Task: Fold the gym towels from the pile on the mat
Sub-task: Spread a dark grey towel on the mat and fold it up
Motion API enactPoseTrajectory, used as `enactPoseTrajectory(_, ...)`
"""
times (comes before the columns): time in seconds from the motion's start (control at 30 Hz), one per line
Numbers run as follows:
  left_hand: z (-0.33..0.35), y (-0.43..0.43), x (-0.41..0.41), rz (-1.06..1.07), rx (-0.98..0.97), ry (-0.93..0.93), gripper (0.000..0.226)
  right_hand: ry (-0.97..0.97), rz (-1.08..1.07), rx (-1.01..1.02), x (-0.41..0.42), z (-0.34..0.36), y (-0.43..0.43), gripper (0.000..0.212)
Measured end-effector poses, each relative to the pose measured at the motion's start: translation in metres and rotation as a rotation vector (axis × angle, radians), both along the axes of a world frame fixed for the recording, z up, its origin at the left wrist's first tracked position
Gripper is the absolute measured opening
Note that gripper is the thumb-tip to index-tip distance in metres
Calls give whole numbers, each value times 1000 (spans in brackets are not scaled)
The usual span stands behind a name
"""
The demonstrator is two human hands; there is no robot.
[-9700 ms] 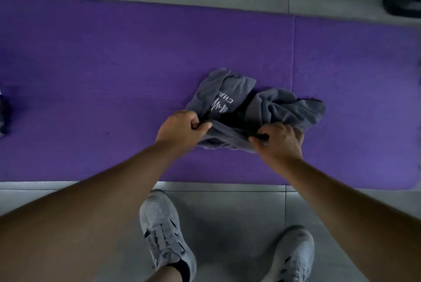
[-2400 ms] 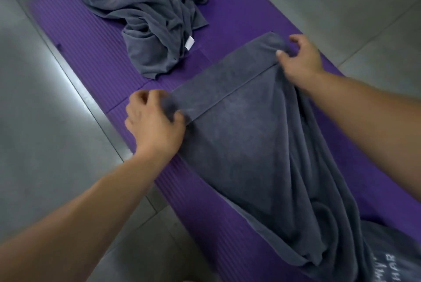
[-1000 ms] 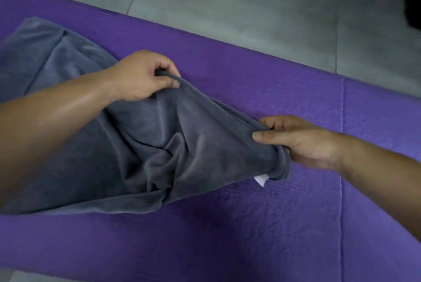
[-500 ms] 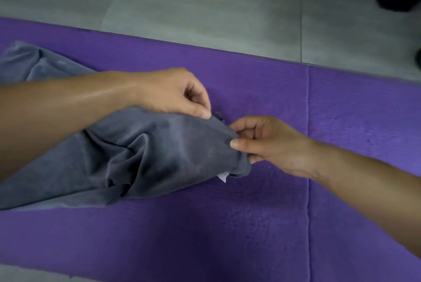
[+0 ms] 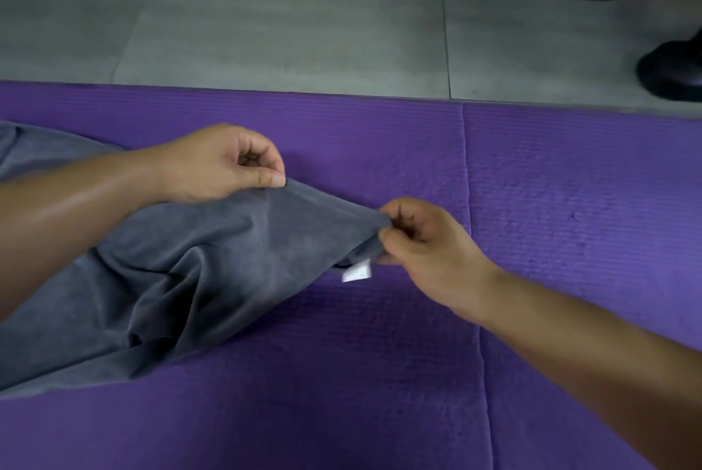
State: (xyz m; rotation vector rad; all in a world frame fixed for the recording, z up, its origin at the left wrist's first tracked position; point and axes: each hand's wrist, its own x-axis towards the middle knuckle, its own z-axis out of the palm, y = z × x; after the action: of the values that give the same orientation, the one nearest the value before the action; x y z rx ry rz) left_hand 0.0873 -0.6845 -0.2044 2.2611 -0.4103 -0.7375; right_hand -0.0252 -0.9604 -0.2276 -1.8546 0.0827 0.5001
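Head view. Observer 1: the grey towel (image 5: 228, 260) lies on the purple mat (image 5: 569, 203), its bulk rumpled and trailing off to the left. The left hand (image 5: 220, 165) pinches the far corner of the short edge between thumb and forefinger, the other fingers curled in. The right hand (image 5: 425, 241) pinches the near corner, just above the white label (image 5: 357, 274).

Observer 2: Change from half a second ago?

Observer 1: The hands were almost touching at that edge. Now they stand apart, and the edge between them is drawn nearly straight and appears raised off the mat. A second ago this end was bunched.

Observer 2: What does that mean for the task?

Observer 1: My reading is that both corners are found and the edge is squared. The opposite end was laid flat earlier, so this end looks ready to be carried over. No fold is made yet.

Observer 2: The pile?

Observer 1: Out of frame, so I cannot count what remains. Grey tiled floor (image 5: 304, 14) lies beyond the mat, with a dark shoe (image 5: 672, 70) at the right.
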Motion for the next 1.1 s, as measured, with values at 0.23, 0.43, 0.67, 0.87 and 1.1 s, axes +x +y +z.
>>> enactPoseTrajectory(0.23, -1, 12, 27, 66, 17, -87, 15, 146, 31, 265, -3, 10, 1, 14)
enactPoseTrajectory(0.43, 2, 19, 19, 16, 234, -184, 8, 304, 380, -4, 3, 26, -35, 20)
enactPoseTrajectory(0.67, 23, -92, -35, -398, -4, 130, 30, 339, 233, 206, 2, 43, -41, 14)
enactPoseTrajectory(0.87, 21, -106, -1, -158, -139, 127, 6, 545, 240, 374, -1, 59, -90, 27)
enactPoseTrajectory(1.1, -11, -139, 13, -16, -4, 81, 21, 257, -337, 498, -17, 38, -124, 35)
